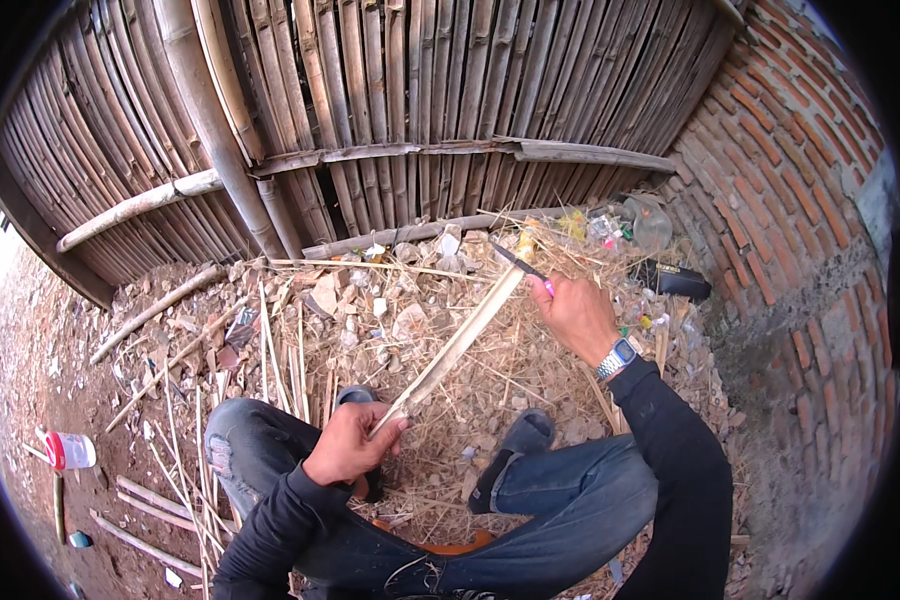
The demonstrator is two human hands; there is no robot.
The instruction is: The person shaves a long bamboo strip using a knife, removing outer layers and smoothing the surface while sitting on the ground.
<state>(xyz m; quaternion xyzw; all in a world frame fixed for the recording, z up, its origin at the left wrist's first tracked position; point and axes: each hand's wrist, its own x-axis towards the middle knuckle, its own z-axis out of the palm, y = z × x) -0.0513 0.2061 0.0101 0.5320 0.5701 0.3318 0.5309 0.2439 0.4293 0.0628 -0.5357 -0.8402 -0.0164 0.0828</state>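
A long pale bamboo strip [457, 345] slants up and away from my left hand [355, 440], which is closed round its near end. My right hand [578, 312] grips a knife [522, 264] by its handle, of which a pink bit shows. The dark blade crosses the far end of the strip, pointing to the upper left; whether it cuts into the strip I cannot tell. The strip hangs in front of my bent knees, above rubble and dry shavings.
A bamboo fence [420, 90] stands ahead and a brick wall [770, 200] on the right. Thin bamboo strips [270, 350] lie to the left. A red and white tub [70, 451] sits at far left. Near the wall are a dark container [673, 281] and a clear plastic bottle [650, 222].
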